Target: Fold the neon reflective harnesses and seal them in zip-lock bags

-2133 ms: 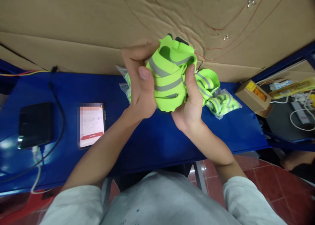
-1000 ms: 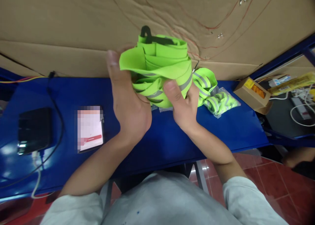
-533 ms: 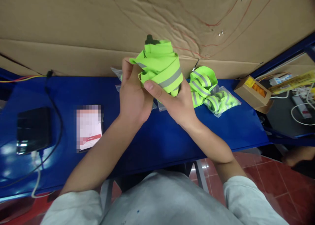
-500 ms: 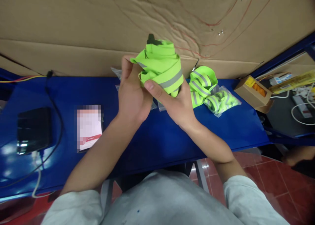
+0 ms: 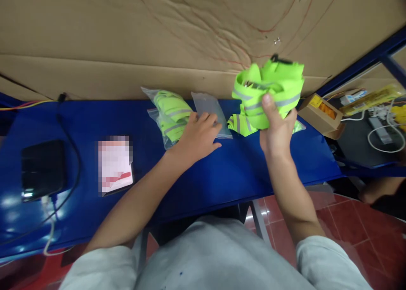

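My right hand (image 5: 279,127) is wrapped round a folded bundle of lime-green reflective strap (image 5: 269,87), thumb in front, raised above the back of the table. Grey stripes run along the strap, and a black buckle (image 5: 281,60) tops it. My left hand (image 5: 201,135) has its fingers apart and slightly bent, over the near edge of a clear plastic bag (image 5: 207,106); whether it touches the bag I cannot tell. Left of that hand lies a bagged reflective strap (image 5: 173,110). Below the raised bundle, more loose strap (image 5: 242,124) lies on the table, partly hidden.
On the blue table (image 5: 203,184) a phone-like device (image 5: 116,165), partly pixelated, and a black box (image 5: 43,170) with cables lie to the left. An open cardboard box (image 5: 320,114) stands at right. A cardboard panel (image 5: 95,32) rises behind. Another person's arm (image 5: 380,188) shows far right.
Both hands were on the strap bundle. My left hand has let go and moved down to the clear bag, while my right hand has carried the bundle to the right.
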`<control>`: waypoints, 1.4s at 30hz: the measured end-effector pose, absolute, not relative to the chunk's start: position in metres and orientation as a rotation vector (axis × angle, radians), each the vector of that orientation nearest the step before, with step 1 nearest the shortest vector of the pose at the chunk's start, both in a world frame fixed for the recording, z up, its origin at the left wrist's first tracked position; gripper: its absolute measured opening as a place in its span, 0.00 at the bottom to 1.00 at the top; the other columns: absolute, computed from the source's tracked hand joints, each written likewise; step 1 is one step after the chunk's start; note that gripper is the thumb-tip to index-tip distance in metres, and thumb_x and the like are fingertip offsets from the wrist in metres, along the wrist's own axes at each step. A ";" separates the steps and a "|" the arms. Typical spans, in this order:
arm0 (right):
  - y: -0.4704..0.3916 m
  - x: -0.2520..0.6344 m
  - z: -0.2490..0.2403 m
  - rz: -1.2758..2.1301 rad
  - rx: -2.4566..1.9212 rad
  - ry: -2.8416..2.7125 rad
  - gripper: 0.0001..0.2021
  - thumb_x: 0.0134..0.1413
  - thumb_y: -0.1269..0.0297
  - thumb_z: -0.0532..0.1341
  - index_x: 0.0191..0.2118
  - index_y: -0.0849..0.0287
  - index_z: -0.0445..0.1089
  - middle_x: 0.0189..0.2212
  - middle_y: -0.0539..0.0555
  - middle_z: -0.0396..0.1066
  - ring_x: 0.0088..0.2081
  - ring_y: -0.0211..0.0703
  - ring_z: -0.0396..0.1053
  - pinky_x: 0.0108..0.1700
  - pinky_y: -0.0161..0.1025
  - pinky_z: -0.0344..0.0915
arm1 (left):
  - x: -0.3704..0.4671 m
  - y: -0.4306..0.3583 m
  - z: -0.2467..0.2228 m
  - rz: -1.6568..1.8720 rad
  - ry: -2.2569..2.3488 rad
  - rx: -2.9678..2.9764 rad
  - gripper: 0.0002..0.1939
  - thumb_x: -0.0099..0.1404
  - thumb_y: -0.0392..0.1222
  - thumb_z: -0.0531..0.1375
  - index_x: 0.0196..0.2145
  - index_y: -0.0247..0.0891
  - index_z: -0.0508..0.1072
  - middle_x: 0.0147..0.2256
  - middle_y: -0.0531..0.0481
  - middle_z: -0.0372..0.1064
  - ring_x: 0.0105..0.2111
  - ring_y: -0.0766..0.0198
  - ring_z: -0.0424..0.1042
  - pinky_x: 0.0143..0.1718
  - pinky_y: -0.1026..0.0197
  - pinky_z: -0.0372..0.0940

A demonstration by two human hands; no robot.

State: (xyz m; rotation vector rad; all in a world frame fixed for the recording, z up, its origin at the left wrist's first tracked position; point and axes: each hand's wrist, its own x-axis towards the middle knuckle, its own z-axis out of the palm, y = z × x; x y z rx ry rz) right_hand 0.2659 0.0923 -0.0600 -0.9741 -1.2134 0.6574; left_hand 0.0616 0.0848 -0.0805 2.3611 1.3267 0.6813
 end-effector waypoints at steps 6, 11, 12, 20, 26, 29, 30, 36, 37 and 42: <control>0.019 0.286 -0.114 0.204 -1.175 -1.455 0.31 0.61 0.56 0.69 0.67 0.55 0.67 0.61 0.63 0.74 0.63 0.59 0.74 0.66 0.58 0.70 | 0.075 0.093 -0.095 0.455 1.390 2.289 0.09 0.67 0.39 0.60 0.32 0.38 0.80 0.36 0.41 0.79 0.39 0.47 0.78 0.44 0.47 0.68; 0.007 0.292 -0.139 0.083 -1.050 -1.912 0.32 0.66 0.62 0.59 0.73 0.49 0.57 0.62 0.61 0.73 0.64 0.60 0.72 0.65 0.57 0.71 | 0.072 0.093 -0.083 0.457 1.204 2.084 0.09 0.65 0.40 0.60 0.30 0.40 0.78 0.26 0.51 0.79 0.29 0.58 0.79 0.31 0.61 0.69; 0.008 0.297 -0.142 0.062 -1.061 -2.001 0.32 0.66 0.63 0.58 0.74 0.49 0.56 0.63 0.61 0.72 0.65 0.60 0.71 0.65 0.58 0.71 | 0.070 0.093 -0.081 0.468 1.174 2.044 0.09 0.66 0.41 0.59 0.31 0.41 0.78 0.26 0.52 0.79 0.27 0.60 0.79 0.29 0.62 0.69; 0.016 0.302 -0.136 -0.015 -1.611 -2.378 0.38 0.54 0.78 0.57 0.72 0.61 0.62 0.63 0.69 0.69 0.64 0.69 0.67 0.60 0.63 0.68 | 0.082 0.082 -0.082 0.584 1.189 2.015 0.11 0.71 0.44 0.57 0.32 0.39 0.76 0.25 0.50 0.77 0.25 0.60 0.78 0.28 0.61 0.68; 0.023 0.293 -0.130 0.122 -1.718 -2.323 0.35 0.58 0.74 0.59 0.72 0.60 0.61 0.63 0.68 0.69 0.62 0.69 0.68 0.58 0.62 0.69 | 0.083 0.075 -0.080 0.460 1.062 2.334 0.07 0.70 0.44 0.61 0.36 0.40 0.75 0.37 0.47 0.78 0.38 0.54 0.77 0.41 0.55 0.67; 0.023 0.299 -0.134 0.253 -1.624 -2.217 0.35 0.60 0.71 0.60 0.72 0.59 0.59 0.63 0.66 0.68 0.63 0.65 0.68 0.59 0.58 0.71 | 0.073 0.078 -0.075 0.347 1.100 2.515 0.06 0.72 0.44 0.60 0.41 0.41 0.76 0.38 0.48 0.77 0.38 0.54 0.76 0.39 0.54 0.66; 0.023 0.301 -0.135 0.290 -1.590 -2.184 0.34 0.61 0.70 0.61 0.72 0.59 0.59 0.64 0.66 0.68 0.64 0.63 0.68 0.59 0.57 0.71 | 0.070 0.078 -0.073 0.315 1.097 2.535 0.06 0.72 0.45 0.61 0.41 0.41 0.76 0.38 0.49 0.77 0.38 0.54 0.76 0.39 0.55 0.66; 0.010 0.303 -0.135 0.547 -1.298 -2.062 0.31 0.63 0.66 0.64 0.70 0.51 0.62 0.64 0.60 0.70 0.65 0.56 0.69 0.65 0.55 0.70 | 0.064 0.048 -0.049 0.289 1.007 2.855 0.11 0.63 0.42 0.71 0.41 0.40 0.75 0.50 0.41 0.71 0.51 0.44 0.73 0.54 0.42 0.67; 0.004 0.302 -0.133 0.599 -1.245 -2.024 0.31 0.63 0.65 0.65 0.70 0.50 0.62 0.64 0.59 0.70 0.65 0.55 0.70 0.66 0.54 0.70 | 0.063 0.040 -0.046 0.307 1.011 2.889 0.15 0.62 0.43 0.72 0.43 0.41 0.74 0.53 0.40 0.69 0.55 0.42 0.71 0.58 0.38 0.65; -0.028 0.297 -0.130 0.718 -1.116 -1.882 0.31 0.63 0.62 0.67 0.69 0.49 0.63 0.63 0.57 0.72 0.64 0.52 0.72 0.65 0.51 0.72 | 0.052 0.006 -0.057 0.351 1.140 2.716 0.32 0.59 0.53 0.75 0.53 0.44 0.66 0.65 0.37 0.61 0.63 0.42 0.67 0.64 0.39 0.64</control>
